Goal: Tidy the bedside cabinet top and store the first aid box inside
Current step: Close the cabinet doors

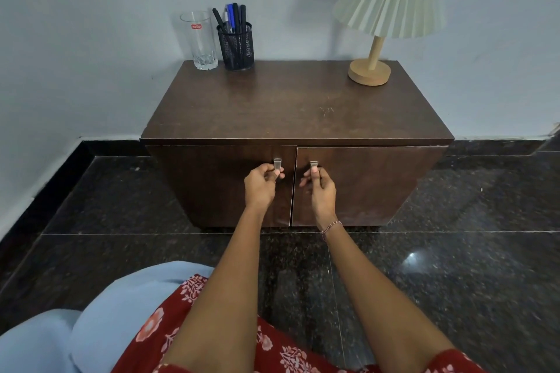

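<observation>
Gripping both door handles, our left hand (261, 188) curls around the left handle (277, 167) and our right hand (320, 191) pinches the right handle (314, 166). Both cabinet (297, 112) doors are closed; we cannot see the first aid box.

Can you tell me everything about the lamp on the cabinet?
The lamp stands upright at the back right corner of the dark wooden cabinet top, close to the pale wall. It has a cream pleated shade that flares out like a skirt, a thin light wooden stem, and a round, flat wooden base resting on the cabinet. Its shade top is cut off by the picture's edge. Nothing else touches it.
</observation>
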The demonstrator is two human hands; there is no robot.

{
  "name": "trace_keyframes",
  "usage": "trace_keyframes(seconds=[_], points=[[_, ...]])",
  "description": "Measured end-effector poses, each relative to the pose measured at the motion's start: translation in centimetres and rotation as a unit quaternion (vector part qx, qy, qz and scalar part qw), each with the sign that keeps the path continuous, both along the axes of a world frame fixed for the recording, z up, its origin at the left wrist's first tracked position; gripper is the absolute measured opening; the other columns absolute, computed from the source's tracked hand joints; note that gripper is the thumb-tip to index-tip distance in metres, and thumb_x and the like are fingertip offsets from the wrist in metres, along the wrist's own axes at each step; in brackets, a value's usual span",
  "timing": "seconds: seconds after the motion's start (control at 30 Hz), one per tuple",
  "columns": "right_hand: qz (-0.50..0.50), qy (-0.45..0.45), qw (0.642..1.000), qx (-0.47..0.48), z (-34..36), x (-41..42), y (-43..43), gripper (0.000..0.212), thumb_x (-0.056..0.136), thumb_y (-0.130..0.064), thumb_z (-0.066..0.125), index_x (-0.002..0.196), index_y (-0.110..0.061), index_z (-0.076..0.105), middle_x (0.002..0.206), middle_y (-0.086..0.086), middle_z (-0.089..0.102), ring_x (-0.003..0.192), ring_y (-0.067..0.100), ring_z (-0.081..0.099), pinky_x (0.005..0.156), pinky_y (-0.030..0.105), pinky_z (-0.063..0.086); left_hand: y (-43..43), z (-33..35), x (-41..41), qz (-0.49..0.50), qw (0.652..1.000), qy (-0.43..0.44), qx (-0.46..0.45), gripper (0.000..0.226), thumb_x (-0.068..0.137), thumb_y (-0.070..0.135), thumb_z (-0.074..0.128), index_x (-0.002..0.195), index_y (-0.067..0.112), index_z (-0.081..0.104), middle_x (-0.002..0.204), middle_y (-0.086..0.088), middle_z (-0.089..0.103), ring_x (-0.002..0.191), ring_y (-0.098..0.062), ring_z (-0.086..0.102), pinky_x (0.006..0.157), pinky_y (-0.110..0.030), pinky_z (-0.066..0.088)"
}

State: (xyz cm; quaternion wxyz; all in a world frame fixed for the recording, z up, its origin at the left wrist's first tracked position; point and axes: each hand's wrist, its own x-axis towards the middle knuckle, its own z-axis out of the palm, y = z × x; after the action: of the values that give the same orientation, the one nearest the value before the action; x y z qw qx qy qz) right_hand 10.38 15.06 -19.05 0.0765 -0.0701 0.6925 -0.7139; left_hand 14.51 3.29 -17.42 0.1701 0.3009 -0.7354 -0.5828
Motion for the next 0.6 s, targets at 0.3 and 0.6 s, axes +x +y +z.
trace_keyframes(seconds=[0.3, 0.6], points=[[-0.002, -0.004, 1.000, 0.000, -0.54, -0.61, -0.08, 0.030, 0.100, -0.027, 0.040, 0.076, -0.023, 0.057, 0.063, -0.003, 0.060, 0.059, 0.004, 0.056, 0.050, 0.012, 0.041, 0.00, -0.14, -0.21, -0.010, 1.000, 0.000, 0.013, 0.016, 0.094, 0.009, 0.052, 0.092, 0.018, 0.064, 0.090, -0.002, 0.070, 0.097, -0.021, 0.067, 0.097, -0.041, 0.049], [0.003, -0.012, 1.000, 0.002, -0.98, -0.31, -0.03, 0.028, 0.100, -0.029, 0.041, 0.078, -0.023, 0.058, 0.064, -0.004, 0.061, 0.063, 0.004, 0.058, 0.053, 0.016, 0.044, 0.03, -0.20, 0.37, -0.019, 1.000, -0.014, 0.007, 0.015, 0.094, 0.008, 0.052, 0.096, 0.014, 0.065, 0.088, -0.002, 0.069, 0.097, -0.020, 0.066, 0.098, -0.040, 0.049]])
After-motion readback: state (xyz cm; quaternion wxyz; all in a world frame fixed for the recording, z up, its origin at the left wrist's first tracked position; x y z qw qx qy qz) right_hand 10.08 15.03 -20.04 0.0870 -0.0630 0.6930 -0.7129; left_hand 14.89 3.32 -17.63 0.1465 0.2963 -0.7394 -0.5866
